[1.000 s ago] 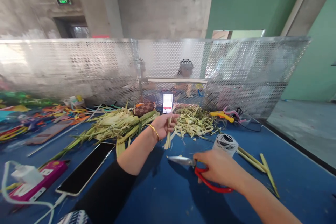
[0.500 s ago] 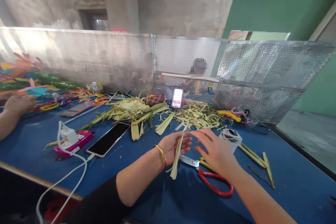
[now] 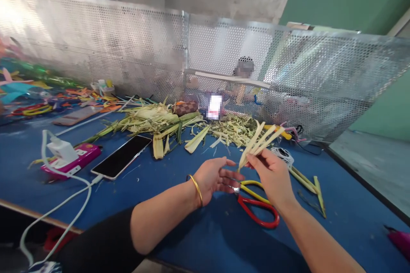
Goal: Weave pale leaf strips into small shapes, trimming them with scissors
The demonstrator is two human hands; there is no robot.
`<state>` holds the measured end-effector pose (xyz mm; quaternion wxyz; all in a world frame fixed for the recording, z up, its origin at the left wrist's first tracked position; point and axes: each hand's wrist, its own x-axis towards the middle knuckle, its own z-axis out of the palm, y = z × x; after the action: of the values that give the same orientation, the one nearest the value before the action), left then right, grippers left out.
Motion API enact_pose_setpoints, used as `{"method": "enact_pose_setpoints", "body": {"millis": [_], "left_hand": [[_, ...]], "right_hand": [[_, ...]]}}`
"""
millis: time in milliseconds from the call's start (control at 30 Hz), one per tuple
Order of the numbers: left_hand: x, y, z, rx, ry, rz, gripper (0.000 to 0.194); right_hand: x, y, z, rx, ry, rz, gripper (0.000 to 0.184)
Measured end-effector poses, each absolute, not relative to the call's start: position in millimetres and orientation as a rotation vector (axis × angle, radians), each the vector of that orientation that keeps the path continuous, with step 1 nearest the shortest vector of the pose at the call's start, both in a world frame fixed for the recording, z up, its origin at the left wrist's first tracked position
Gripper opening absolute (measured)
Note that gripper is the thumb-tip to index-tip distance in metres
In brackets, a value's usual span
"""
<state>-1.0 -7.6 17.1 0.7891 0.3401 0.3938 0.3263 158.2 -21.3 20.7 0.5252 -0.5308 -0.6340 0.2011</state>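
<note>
My right hand [image 3: 272, 175] pinches a small bunch of pale husk strips [image 3: 256, 141], their split ends fanned upward. My left hand [image 3: 219, 179] is open beside the bunch's lower end, palm turned toward it, fingers apart. Whether the left fingertips touch the strips I cannot tell. Scissors [image 3: 261, 219] with one red and one yellow handle lie on the table beneath both hands, the blades mostly hidden behind my left fingers. Beyond my hands are a heap of shredded husk [image 3: 233, 130] and a pile of longer husk leaves [image 3: 150, 121].
A black-screened phone [image 3: 123, 158] with a cable lies at left, beside a pink power strip [image 3: 75, 160]. A perforated metal screen [image 3: 141, 55] bounds the blue table [image 3: 192, 239]. White cord [image 3: 283, 155] and stalks [image 3: 303, 179] lie right. A lit phone [image 3: 214, 106] stands behind the husks.
The husk strips have passed from my left hand to my right, turning from hanging down to pointing up and fanned. The view has tilted downward, and the neighbour's hand has mostly left it.
</note>
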Motion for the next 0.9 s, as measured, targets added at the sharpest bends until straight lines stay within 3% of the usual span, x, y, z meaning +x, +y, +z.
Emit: {"method": "enact_pose_setpoints", "body": {"millis": [233, 900], "left_hand": [[0.2, -8.1, 7.7, 0.721, 0.578, 0.484, 0.043], [2.2, -5.1, 7.9, 0.563, 0.659, 0.623, 0.02]], "right_hand": [[154.1, -20.5, 19.0, -1.196, -1.471, 0.834, 0.025], [160.6, -5.9, 11.7, -1.179, -1.033, 0.928, 0.03]]}}
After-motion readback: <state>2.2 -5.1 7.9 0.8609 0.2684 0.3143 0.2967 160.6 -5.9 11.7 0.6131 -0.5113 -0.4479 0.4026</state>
